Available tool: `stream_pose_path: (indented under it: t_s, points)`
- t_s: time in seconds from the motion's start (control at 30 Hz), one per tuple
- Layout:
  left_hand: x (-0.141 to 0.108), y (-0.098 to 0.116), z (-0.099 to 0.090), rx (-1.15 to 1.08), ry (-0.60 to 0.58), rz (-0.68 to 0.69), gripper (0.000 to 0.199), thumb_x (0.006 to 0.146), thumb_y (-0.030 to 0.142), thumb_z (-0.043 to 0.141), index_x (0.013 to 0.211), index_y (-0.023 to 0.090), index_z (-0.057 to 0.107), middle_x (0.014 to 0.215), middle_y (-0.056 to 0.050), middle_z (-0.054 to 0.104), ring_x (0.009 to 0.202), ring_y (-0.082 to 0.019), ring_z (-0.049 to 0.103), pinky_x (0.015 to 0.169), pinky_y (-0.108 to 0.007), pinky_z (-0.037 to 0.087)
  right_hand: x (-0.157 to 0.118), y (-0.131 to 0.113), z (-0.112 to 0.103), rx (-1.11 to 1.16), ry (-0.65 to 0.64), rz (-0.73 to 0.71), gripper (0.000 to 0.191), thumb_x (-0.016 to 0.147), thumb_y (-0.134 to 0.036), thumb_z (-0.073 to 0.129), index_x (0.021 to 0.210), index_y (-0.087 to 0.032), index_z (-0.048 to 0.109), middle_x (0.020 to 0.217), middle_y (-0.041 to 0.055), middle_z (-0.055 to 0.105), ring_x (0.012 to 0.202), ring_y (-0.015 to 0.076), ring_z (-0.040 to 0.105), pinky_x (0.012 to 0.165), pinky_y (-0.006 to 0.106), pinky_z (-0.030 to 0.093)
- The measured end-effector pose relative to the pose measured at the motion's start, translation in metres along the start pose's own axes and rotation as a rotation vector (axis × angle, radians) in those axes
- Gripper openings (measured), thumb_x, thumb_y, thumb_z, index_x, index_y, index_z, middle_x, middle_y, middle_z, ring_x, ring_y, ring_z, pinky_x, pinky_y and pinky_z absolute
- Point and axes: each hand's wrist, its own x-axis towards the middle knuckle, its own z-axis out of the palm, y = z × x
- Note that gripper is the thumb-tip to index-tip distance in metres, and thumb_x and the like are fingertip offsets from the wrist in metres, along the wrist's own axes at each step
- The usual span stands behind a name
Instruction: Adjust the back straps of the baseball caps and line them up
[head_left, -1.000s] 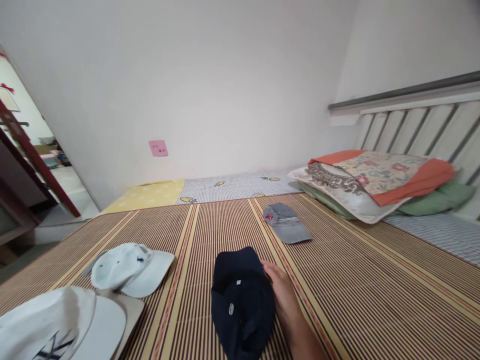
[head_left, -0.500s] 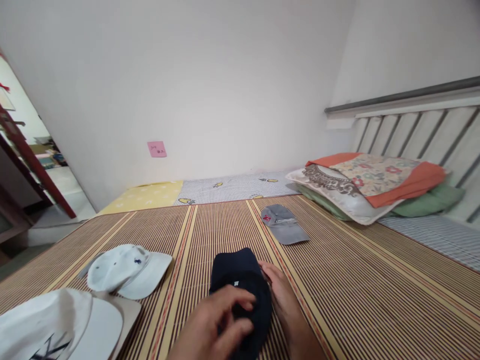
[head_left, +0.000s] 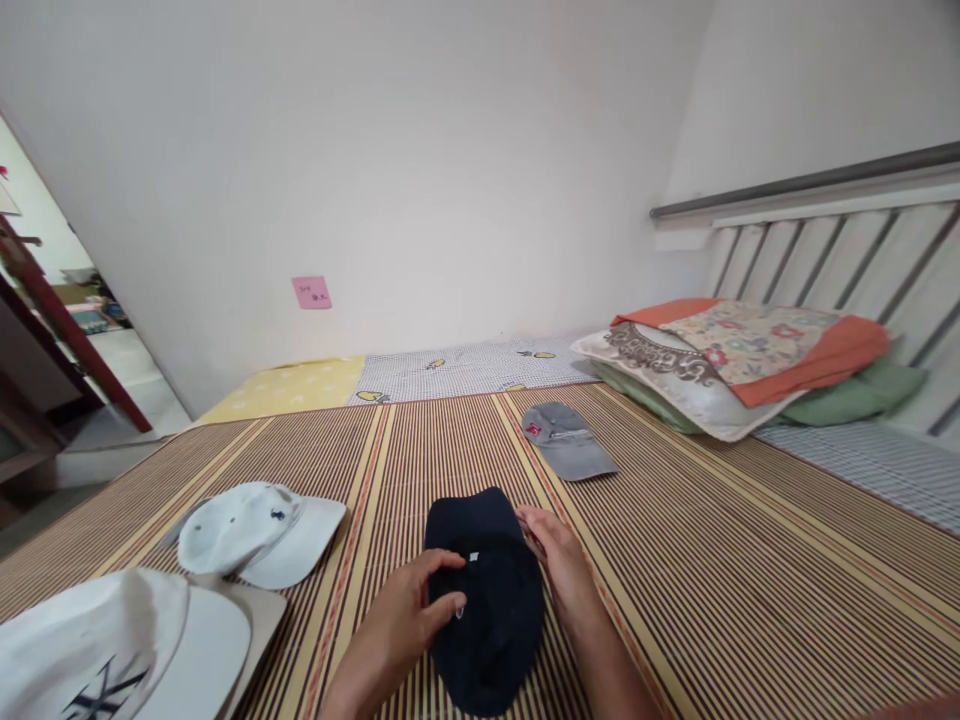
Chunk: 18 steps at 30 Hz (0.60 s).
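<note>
Cap (head_left: 495,605), dark blue, lies inside up on the striped mat (head_left: 697,580). The left hand (head_left: 401,612) touches the cap's left side, thumb and finger apart. The right hand (head_left: 564,568) is at the cap's right edge. I can't tell if either pinches it. It seems best to keep the right side still and push the cloth softly. The left hand is now at the cap's side, not over its middle as before.

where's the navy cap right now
In the head view, the navy cap lies at bottom centre on the striped mat, the left hand over its left edge, the right hand at its right.
</note>
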Motion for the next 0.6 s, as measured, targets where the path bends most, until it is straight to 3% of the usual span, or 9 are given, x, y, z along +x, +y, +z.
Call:
stream_pose_path:
  t_s: [0.13,0.23,0.43,0.6]
  points:
    - [0.004,-0.006,0.008,0.056,0.012,0.012,0.039,0.074,0.025,0.069,0.112,0.027,0.076,0.104,-0.007,0.075,0.09,-0.027,0.066,0.081,-0.036,0.049,-0.017,-0.03,0.007,-0.136,-0.008,-0.123,0.049,0.063,-0.063,0.088,0.09,-0.022,0.082,0.102,0.012,0.082,0.107,0.036,0.072,0.104,0.049,0.05]
    - [0.004,-0.012,0.009,0.098,0.017,-0.008,0.042,0.071,0.022,0.067,0.112,0.026,0.075,0.113,-0.008,0.075,0.101,-0.03,0.066,0.091,-0.04,0.047,-0.035,-0.056,0.014,-0.268,-0.152,-0.194,0.04,0.073,-0.059,0.082,0.092,-0.023,0.082,0.101,0.0114,0.082,0.106,0.0354,0.072,0.101,0.048,0.052]
    - [0.005,-0.019,0.003,0.186,-0.052,-0.034,0.036,0.07,0.023,0.066,0.106,0.023,0.071,0.103,-0.006,0.071,0.088,-0.025,0.061,0.078,-0.034,0.043,-0.063,-0.085,0.022,-0.6,-0.438,-0.224,0.021,0.084,-0.033,0.073,0.101,-0.025,0.081,0.103,0.0075,0.08,0.103,0.0303,0.072,0.098,0.044,0.051]
    - [0.005,-0.017,-0.001,0.178,-0.115,-0.04,0.029,0.071,0.02,0.066,0.1,0.021,0.068,0.103,-0.004,0.064,0.09,-0.022,0.057,0.077,-0.031,0.04,-0.082,-0.099,0.028,-0.942,-0.573,-0.103,0.024,0.077,-0.026,0.079,0.101,-0.025,0.08,0.114,0.0067,0.076,0.115,0.0297,0.065,0.102,0.043,0.046]
